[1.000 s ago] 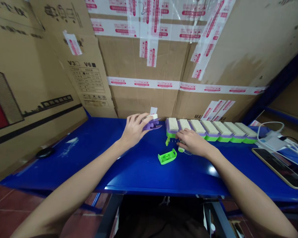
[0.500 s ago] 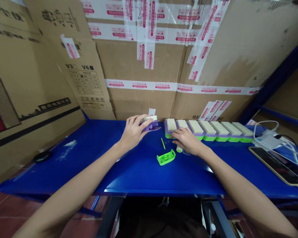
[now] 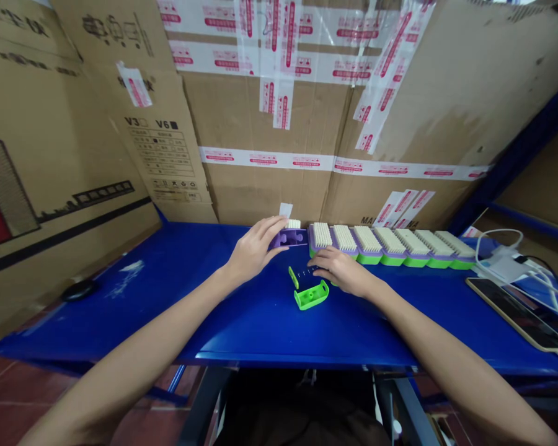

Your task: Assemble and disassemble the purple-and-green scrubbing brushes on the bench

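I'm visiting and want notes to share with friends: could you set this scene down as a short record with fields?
Left hand: the left hand holds a purple brush part with pale bristles on top
Right hand: the right hand is beside a green strip; whether it grips it is unclear
Nearest loose part: an open green shell, lying on the table
Brushes: a row of seven brushes, bristles up, purple above green
Surface: blue table
Behind: taped cardboard
Far right: phone
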Demonstrator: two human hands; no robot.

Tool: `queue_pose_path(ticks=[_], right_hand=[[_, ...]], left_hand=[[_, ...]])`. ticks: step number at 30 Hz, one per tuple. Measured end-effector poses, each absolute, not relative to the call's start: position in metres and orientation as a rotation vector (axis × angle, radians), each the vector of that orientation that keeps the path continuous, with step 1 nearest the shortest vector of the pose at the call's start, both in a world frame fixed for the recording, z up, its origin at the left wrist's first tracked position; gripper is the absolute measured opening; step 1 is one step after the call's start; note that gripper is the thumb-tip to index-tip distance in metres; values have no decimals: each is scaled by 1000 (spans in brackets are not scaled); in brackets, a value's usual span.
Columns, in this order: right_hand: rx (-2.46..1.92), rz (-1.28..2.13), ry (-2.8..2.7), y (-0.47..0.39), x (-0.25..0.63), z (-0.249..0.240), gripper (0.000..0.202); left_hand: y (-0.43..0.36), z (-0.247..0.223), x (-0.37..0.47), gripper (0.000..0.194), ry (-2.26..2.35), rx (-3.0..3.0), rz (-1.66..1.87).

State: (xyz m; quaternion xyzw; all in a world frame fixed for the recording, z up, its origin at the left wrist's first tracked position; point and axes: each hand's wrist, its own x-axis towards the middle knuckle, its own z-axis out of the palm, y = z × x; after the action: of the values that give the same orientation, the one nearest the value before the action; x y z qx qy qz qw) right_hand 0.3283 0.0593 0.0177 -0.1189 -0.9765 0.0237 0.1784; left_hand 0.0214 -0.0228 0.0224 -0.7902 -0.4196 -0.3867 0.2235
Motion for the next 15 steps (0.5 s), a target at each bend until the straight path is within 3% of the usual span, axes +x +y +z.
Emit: queue_pose_path(ticks=[11, 15], right_hand=[[-526, -30, -2815, 58, 333, 20, 23], [-633, -82, -2839, 61, 339, 25, 23]], left_hand=[[-21, 18, 20, 81, -1192, -2133, -1106], [-21, 18, 20, 75, -1243, -2081, -1087]])
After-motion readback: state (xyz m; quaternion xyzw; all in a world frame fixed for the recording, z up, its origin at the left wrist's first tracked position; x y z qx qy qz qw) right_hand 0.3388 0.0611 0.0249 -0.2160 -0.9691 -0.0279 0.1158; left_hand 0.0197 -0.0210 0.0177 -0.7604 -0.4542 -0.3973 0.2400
